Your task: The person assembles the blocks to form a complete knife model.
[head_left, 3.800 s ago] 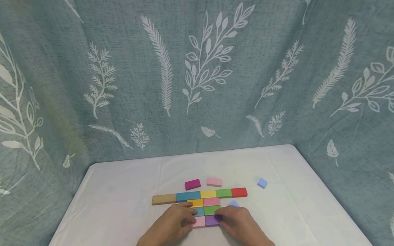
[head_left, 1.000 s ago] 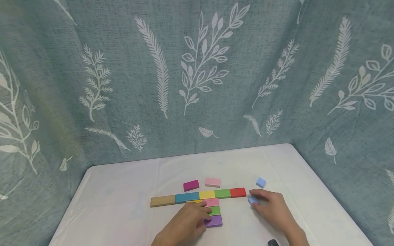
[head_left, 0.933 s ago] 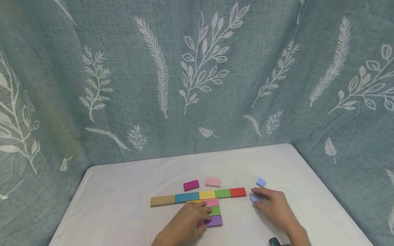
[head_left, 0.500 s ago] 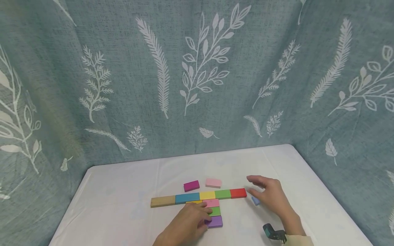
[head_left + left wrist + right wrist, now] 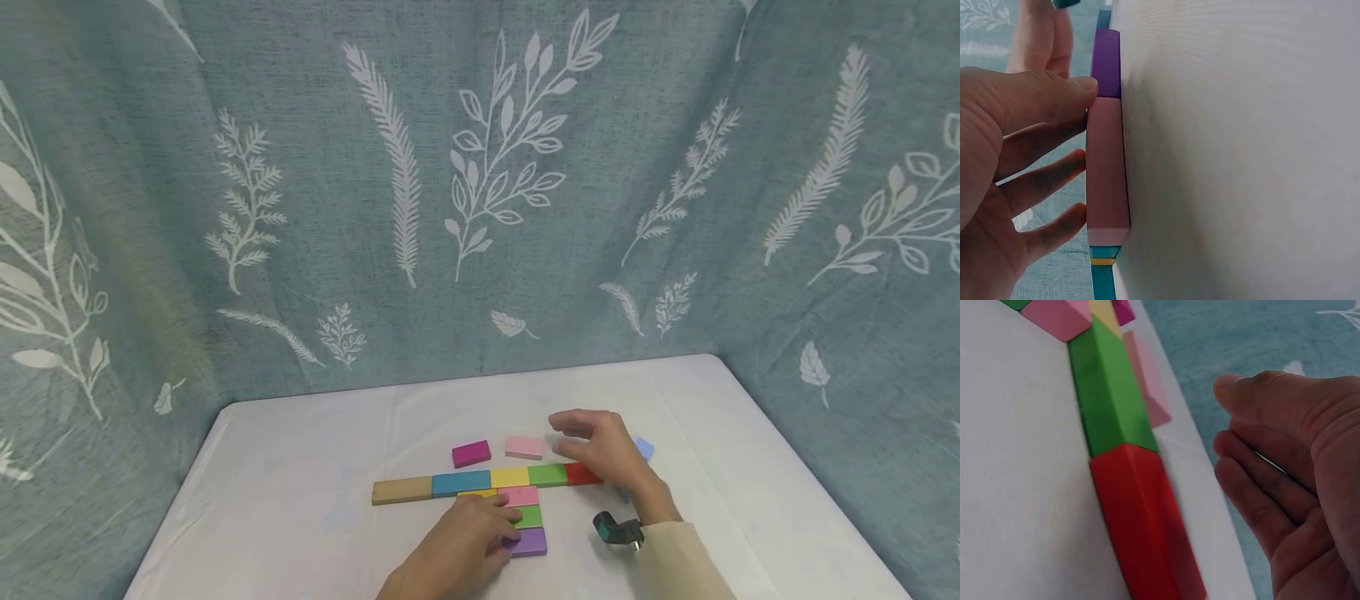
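Observation:
My left hand point(image 5: 461, 546) rests its fingertips on the grouped wooden blocks and hides part of them. Past its fingers show a pink block point(image 5: 522, 495), a green one point(image 5: 531, 517) and a purple one point(image 5: 531, 542). In the left wrist view the thumb touches near the seam between the purple block point(image 5: 1107, 62) and another pink block point(image 5: 1107, 162). My right hand point(image 5: 603, 450) hovers with parted fingers and nothing between them, just right of a loose pink block point(image 5: 523, 447). The red block point(image 5: 1141, 519) lies near it, partly covered in the head view.
A row of tan point(image 5: 402, 491), blue point(image 5: 461, 482), yellow point(image 5: 510, 477) and green point(image 5: 547, 475) blocks runs to the red one. A magenta block point(image 5: 471, 453) lies behind it. A light blue block point(image 5: 643, 448) shows beyond my right wrist. Patterned curtain point(image 5: 480, 208) encloses the white table point(image 5: 300, 450).
My right hand nudged a small light blue block rightward, let it go, then moved up and left towards the loose pink block. My left hand shifted right over the group earlier and has stayed there.

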Demonstrator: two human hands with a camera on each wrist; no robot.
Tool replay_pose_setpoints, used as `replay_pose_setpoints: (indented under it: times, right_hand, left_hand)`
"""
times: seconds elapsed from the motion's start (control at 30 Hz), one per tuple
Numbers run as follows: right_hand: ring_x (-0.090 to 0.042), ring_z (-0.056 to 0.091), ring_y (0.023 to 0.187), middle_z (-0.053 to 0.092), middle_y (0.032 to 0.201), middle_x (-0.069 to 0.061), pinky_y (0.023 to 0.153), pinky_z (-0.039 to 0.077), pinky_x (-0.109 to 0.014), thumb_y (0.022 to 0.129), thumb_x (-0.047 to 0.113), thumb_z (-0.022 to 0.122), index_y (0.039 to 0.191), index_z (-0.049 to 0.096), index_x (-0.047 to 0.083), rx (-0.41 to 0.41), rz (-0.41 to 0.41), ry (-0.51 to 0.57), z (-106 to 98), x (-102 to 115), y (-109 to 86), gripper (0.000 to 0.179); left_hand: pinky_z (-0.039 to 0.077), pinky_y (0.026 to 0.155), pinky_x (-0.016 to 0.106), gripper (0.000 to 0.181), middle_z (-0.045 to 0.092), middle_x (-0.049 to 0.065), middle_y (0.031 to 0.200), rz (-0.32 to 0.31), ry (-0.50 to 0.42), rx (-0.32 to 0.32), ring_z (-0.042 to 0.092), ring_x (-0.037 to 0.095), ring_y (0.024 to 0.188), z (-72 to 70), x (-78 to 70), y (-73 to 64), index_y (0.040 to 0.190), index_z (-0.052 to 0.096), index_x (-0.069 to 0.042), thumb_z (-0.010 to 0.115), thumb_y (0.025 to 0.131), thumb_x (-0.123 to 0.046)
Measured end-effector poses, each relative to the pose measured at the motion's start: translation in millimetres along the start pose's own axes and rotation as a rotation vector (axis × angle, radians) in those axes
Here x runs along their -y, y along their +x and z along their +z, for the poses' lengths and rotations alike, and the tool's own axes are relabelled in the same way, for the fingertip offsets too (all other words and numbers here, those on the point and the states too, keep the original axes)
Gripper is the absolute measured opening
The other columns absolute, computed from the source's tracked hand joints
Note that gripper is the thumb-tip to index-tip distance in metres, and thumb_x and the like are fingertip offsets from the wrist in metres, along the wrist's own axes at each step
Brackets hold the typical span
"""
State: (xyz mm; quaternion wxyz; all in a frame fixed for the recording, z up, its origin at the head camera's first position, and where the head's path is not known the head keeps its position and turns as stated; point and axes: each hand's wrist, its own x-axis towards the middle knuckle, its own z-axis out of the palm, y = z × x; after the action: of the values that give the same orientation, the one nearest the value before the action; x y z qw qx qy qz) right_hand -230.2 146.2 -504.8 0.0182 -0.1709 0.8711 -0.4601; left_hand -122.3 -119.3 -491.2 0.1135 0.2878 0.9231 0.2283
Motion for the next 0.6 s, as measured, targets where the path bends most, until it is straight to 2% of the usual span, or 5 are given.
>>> replay_pose_setpoints:
  times: [0.27,0.6]
  right_hand:
    - [-0.025,0.076,0.125,0.081,0.126,0.001,0.111,0.062,-0.052,0.094,0.013,0.084,0.127,0.082,0.014,0.053,-0.009,-0.032,18.2,-2.7,11.4,0.033]
    - [-0.025,0.076,0.122,0.082,0.125,-0.001,0.109,0.063,-0.052,0.091,0.010,0.087,0.125,0.082,0.015,0.077,0.001,-0.082,28.6,-0.5,16.2,0.035]
  left_hand:
    - [0.054,0.121,0.048,0.022,0.077,-0.013,0.134,0.009,0.021,-0.007,0.065,0.015,0.142,1.2,-1.0,0.5,0.120,0.085,-0.027,0.082,0.100,-0.020]
    - [0.054,0.121,0.048,0.021,0.077,-0.013,0.134,0.012,0.026,-0.018,0.065,0.015,0.143,1.8,-0.8,-0.1,0.120,0.085,-0.026,0.081,0.100,-0.020]
